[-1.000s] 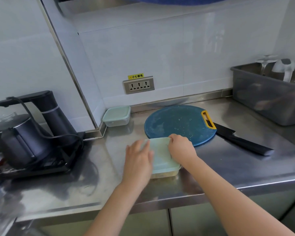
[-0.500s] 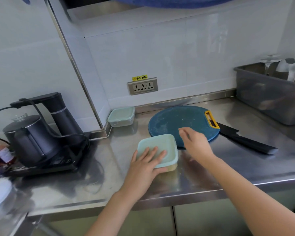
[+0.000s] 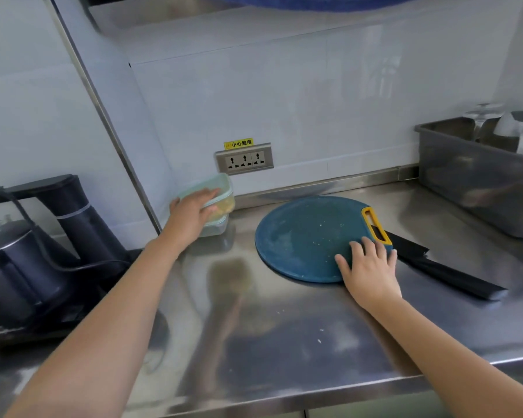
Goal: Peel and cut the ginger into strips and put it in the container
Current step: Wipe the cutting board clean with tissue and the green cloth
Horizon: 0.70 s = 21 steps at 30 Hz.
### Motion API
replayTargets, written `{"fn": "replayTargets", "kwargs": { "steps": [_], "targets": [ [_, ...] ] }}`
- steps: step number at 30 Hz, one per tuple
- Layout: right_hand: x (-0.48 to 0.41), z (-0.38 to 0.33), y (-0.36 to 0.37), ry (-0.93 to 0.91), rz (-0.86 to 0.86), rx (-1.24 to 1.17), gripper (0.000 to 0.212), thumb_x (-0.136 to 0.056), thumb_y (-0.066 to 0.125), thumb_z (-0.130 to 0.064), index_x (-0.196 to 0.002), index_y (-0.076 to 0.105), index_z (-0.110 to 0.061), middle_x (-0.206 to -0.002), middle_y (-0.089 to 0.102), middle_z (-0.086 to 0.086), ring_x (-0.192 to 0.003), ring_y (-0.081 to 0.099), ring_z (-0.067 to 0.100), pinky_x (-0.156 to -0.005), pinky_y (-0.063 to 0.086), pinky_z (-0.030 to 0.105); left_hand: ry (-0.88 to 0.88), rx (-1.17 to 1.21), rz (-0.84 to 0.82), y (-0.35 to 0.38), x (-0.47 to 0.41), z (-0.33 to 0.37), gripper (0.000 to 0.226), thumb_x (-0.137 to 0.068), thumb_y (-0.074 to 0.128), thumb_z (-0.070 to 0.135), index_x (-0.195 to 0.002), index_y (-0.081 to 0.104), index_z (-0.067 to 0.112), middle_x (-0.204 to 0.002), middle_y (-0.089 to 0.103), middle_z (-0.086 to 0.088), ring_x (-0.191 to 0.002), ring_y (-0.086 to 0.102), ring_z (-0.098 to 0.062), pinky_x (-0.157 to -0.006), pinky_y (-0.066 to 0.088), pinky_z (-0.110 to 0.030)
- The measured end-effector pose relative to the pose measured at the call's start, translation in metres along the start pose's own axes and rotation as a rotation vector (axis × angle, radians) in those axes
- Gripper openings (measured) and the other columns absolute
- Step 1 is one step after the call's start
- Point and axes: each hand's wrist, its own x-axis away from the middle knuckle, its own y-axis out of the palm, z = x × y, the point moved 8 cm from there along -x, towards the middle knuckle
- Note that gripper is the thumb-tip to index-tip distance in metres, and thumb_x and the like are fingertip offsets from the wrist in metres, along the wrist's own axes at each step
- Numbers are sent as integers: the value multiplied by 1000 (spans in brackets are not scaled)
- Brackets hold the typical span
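My left hand (image 3: 191, 211) grips a pale green lidded container (image 3: 222, 194) with yellowish ginger showing through its clear wall. It is tilted and sits on top of a second similar container (image 3: 217, 230) in the back corner by the wall. My right hand (image 3: 369, 267) lies flat with spread fingers on the near right edge of the round blue cutting board (image 3: 302, 236), just below its yellow handle slot (image 3: 375, 226). A black knife (image 3: 447, 273) lies on the counter right of the board, its blade partly under the board's edge.
A dark electric kettle and water dispenser (image 3: 43, 236) with cables stand at the left. A grey bin (image 3: 477, 182) holding glassware sits at the back right. A wall socket (image 3: 244, 159) is behind the containers. Small ginger scraps dot the steel counter (image 3: 284, 342).
My left hand carried the lidded container from the counter's front to the back corner, onto the other container. My right hand moved right and settled on the cutting board.
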Motion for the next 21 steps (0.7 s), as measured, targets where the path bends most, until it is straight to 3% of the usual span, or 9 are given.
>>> {"fn": "replayTargets", "kwargs": {
  "steps": [3, 8, 12, 16, 19, 21],
  "targets": [
    [-2, -5, 1, -27, 67, 12, 51, -100, 30, -45, -134, 49, -12, -146, 37, 13, -139, 25, 35, -113, 13, 56, -20, -27, -59, 14, -15, -28, 39, -96, 53, 19, -135, 52, 25, -141, 49, -8, -135, 39, -25, -113, 18, -48],
    [-4, -2, 1, -7, 125, -6, 44, -96, 49, -37, -129, 55, -8, -142, 43, 20, -135, 32, 42, -109, 21, 59, 2, -23, -116, 29, -29, -59, 38, -93, 60, 18, -131, 57, 19, -137, 53, -10, -130, 44, -28, -112, 24, -51],
    [-10, -5, -1, -78, 223, 25, 29, -80, 70, -11, -108, 67, -6, -125, 57, 21, -119, 50, 43, -96, 38, 60, -58, 5, -131, 36, -44, -74, 40, -88, 62, 3, -128, 58, 9, -138, 49, -16, -131, 42, -34, -115, 21, -45],
    [-11, -3, -6, -69, 268, -1, 26, -59, 72, 8, -81, 67, -6, -108, 61, 16, -106, 57, 39, -93, 42, 56, -149, -77, -70, 40, -46, -59, 48, -90, 49, -4, -135, 51, 11, -147, 39, -16, -136, 32, -34, -114, 22, -38],
    [-10, 7, -9, 1, 306, -120, 13, -71, 75, 0, -79, 66, -3, -106, 61, 15, -101, 58, 40, -91, 44, 52, -46, 12, 47, 45, -23, 4, 41, -91, 51, 2, -132, 55, 8, -141, 43, -14, -131, 37, -30, -111, 26, -37],
    [-10, 20, -10, 113, 289, -245, 16, -82, 72, -16, -83, 62, -3, -111, 58, 13, -105, 52, 37, -93, 41, 47, -53, 133, 21, 59, -4, 41, 37, -92, 54, 7, -128, 57, 9, -136, 49, -9, -127, 43, -25, -109, 28, -33]
  ]
}}
